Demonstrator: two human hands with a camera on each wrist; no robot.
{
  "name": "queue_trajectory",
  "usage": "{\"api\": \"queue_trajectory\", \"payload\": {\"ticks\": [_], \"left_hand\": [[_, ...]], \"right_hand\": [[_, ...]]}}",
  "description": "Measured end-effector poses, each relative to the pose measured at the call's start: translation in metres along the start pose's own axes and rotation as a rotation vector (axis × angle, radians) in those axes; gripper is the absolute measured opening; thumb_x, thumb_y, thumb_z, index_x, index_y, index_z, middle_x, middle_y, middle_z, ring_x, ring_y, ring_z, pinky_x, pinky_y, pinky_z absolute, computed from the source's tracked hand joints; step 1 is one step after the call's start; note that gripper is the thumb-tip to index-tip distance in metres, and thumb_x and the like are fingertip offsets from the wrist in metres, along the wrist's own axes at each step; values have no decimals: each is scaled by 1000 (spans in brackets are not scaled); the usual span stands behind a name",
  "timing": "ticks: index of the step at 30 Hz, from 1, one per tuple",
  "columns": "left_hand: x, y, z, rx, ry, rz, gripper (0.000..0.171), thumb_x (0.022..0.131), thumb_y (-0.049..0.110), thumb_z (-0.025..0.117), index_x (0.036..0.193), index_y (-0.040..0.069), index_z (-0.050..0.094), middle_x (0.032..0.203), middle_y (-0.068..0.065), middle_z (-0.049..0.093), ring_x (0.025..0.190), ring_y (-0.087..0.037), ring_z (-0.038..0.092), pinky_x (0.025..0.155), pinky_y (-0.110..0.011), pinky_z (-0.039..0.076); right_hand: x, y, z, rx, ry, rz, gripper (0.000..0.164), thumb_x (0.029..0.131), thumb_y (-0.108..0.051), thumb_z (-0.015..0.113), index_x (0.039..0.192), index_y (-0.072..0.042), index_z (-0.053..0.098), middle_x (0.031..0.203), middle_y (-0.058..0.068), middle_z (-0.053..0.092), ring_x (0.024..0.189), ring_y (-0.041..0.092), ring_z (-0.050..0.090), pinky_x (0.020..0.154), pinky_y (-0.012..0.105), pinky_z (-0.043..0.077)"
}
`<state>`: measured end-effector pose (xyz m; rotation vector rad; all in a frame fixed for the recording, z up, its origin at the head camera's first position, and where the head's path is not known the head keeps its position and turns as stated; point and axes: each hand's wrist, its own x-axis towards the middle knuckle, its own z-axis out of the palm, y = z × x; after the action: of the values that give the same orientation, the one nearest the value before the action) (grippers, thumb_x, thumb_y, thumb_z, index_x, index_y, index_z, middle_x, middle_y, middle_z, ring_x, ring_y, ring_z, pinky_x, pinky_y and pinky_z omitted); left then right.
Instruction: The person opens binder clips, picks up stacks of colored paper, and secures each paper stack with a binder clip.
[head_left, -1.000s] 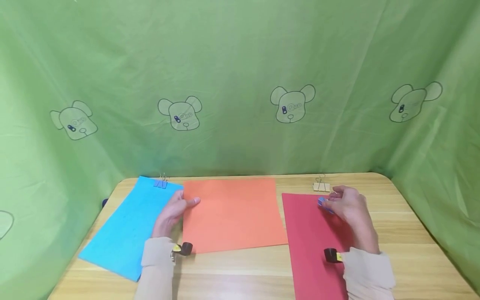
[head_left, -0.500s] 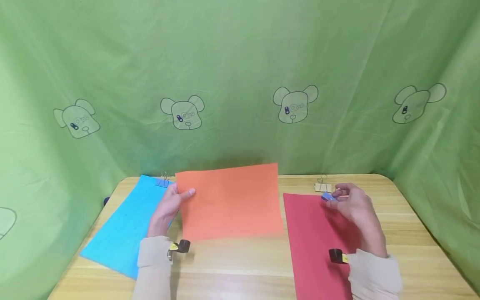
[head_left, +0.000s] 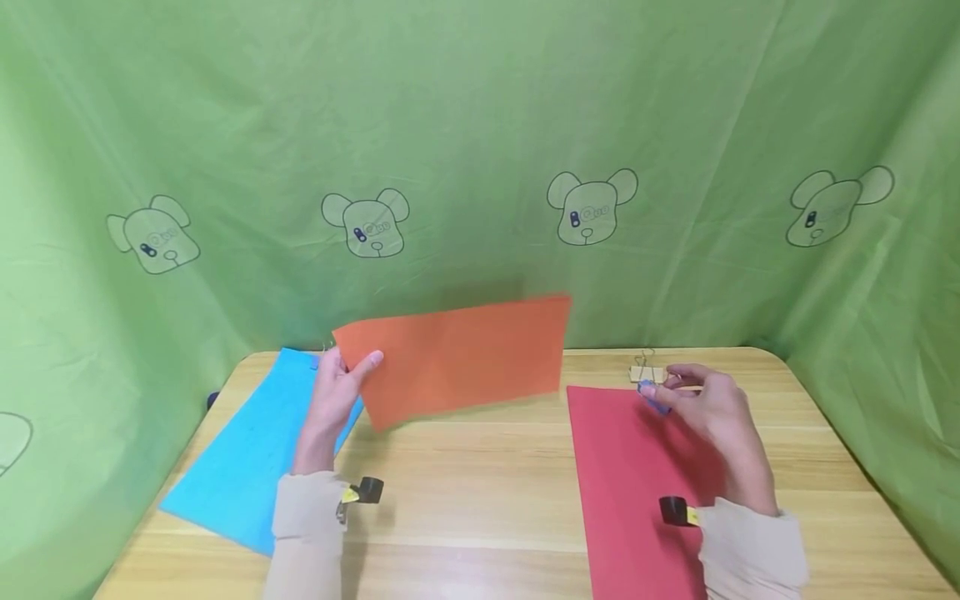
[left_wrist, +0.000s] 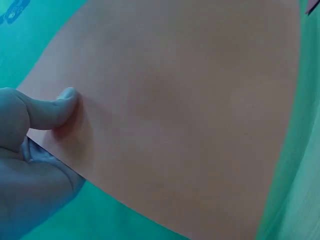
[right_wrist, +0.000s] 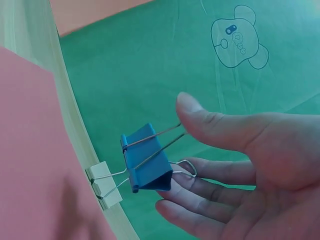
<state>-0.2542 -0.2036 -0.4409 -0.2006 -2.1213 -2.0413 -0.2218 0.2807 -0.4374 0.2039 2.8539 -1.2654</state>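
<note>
My left hand (head_left: 330,400) pinches the left edge of an orange sheet of paper (head_left: 468,358), thumb on the face towards me. The sheet hangs tilted above the table, its far edge raised against the green cloth. In the right wrist view, my right hand (right_wrist: 235,165) holds a blue binder clip (right_wrist: 149,161) by its wire handles, thumb on one and fingers at the other. This clip is over the top edge of a red sheet (head_left: 626,492). Just behind, a cream binder clip (head_left: 646,375) sits at the red sheet's far edge.
At the left lies a blue sheet (head_left: 240,458); the clip at its top is mostly hidden by my left hand. Everything rests on a wooden table (head_left: 465,517). Green cloth (head_left: 480,125) with bear-head drawings hangs behind and at both sides.
The orange sheet, flat on the table a second ago, has been lifted and tilted up by my left hand. My right hand has shifted slightly right, still holding the blue binder clip.
</note>
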Motion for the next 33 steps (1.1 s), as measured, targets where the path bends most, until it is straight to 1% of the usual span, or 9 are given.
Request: {"api": "queue_trajectory", "payload": {"ticks": [4, 6, 11, 16, 19, 22, 25, 28, 33], "left_hand": [[0, -2, 3, 38, 10, 17, 18, 98, 0, 66, 113, -11, 63, 96, -1, 71, 91, -13, 66, 81, -27, 54], [-1, -4, 4, 61, -3, -3, 19, 99, 3, 67, 114, -9, 64, 99, -4, 72, 92, -15, 65, 81, -27, 53], [-3, -10, 5, 98, -49, -61, 22, 100, 7, 66, 116, -7, 64, 104, -8, 71, 94, -18, 61, 84, -30, 50], [-1, -22, 2, 87, -96, -107, 19, 99, 5, 66, 114, -7, 63, 103, -7, 70, 96, -18, 62, 88, -30, 50], [0, -31, 1, 81, -119, -134, 17, 98, 3, 66, 113, -5, 64, 102, -4, 69, 96, -17, 63, 88, -29, 51], [2, -38, 1, 78, -150, -130, 17, 99, 3, 65, 113, -7, 63, 103, -6, 69, 96, -17, 63, 87, -30, 52], [2, -44, 1, 83, -167, -146, 15, 99, 3, 65, 110, -6, 64, 101, -8, 70, 95, -18, 64, 87, -31, 52], [2, -51, 0, 91, -180, -185, 14, 99, 4, 65, 109, -6, 65, 101, -8, 71, 95, -19, 63, 89, -33, 51], [1, -62, 0, 99, -229, -249, 16, 99, 8, 66, 111, -2, 65, 101, -6, 69, 100, -21, 59, 95, -37, 45]], "right_hand": [[1, 0, 1, -1, -6, -15, 76, 93, -42, 76, 143, 9, 49, 122, 21, 67, 113, 37, 66, 82, 31, 47], [2, 1, 2, -4, -2, -19, 74, 93, -40, 76, 142, 9, 50, 122, 23, 67, 114, 38, 65, 82, 32, 47], [2, 0, 3, -18, 12, -1, 77, 92, -46, 75, 141, 8, 52, 120, 22, 66, 111, 37, 64, 81, 33, 46], [2, -1, 4, -16, -1, -9, 75, 92, -42, 76, 141, 10, 51, 116, 20, 65, 107, 33, 62, 77, 29, 47], [2, -1, 4, -18, 3, -1, 79, 92, -47, 74, 141, 10, 51, 119, 21, 63, 108, 33, 60, 76, 29, 47], [3, -2, 4, -25, 12, 8, 82, 93, -55, 70, 141, 9, 51, 122, 24, 61, 107, 34, 57, 75, 31, 47], [2, -3, 3, -26, 17, 15, 83, 95, -59, 65, 141, 9, 52, 123, 26, 60, 107, 36, 55, 76, 33, 46], [2, -3, 3, -23, 18, 27, 85, 96, -62, 61, 142, 9, 52, 125, 27, 60, 108, 37, 55, 78, 35, 46], [0, -2, 2, -31, 5, 34, 81, 96, -58, 64, 141, 8, 53, 124, 25, 61, 108, 35, 56, 75, 32, 47]]}}
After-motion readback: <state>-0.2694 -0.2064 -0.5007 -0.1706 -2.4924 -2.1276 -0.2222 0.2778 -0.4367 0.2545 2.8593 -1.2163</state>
